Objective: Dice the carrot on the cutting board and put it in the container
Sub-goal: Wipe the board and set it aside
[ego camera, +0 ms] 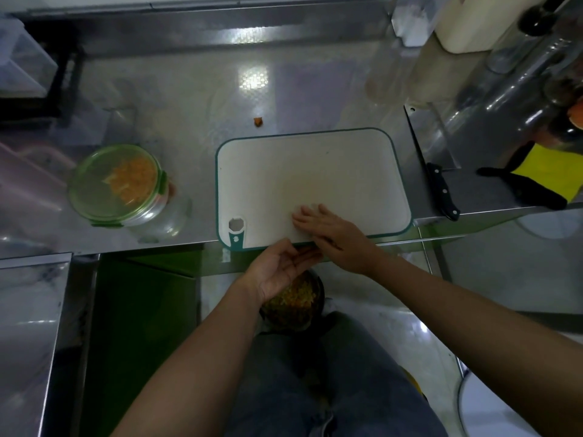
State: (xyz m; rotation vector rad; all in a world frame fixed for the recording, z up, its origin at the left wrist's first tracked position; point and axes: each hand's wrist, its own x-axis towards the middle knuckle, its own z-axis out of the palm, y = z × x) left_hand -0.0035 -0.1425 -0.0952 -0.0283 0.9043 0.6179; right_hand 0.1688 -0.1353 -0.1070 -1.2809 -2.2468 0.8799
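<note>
Counter steel, holding cutting board, container; left hand, right hand fingers released.

Dim, soft picture; glare on the steel counter; edges bowed.

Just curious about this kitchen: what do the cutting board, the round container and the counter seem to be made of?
The cutting board looks like plastic: matte white, teal rim. The round container seems clear glass, its wall see-through, under a green-rimmed lid. The counter is probably stainless steel: shiny, with bright reflections.
</note>
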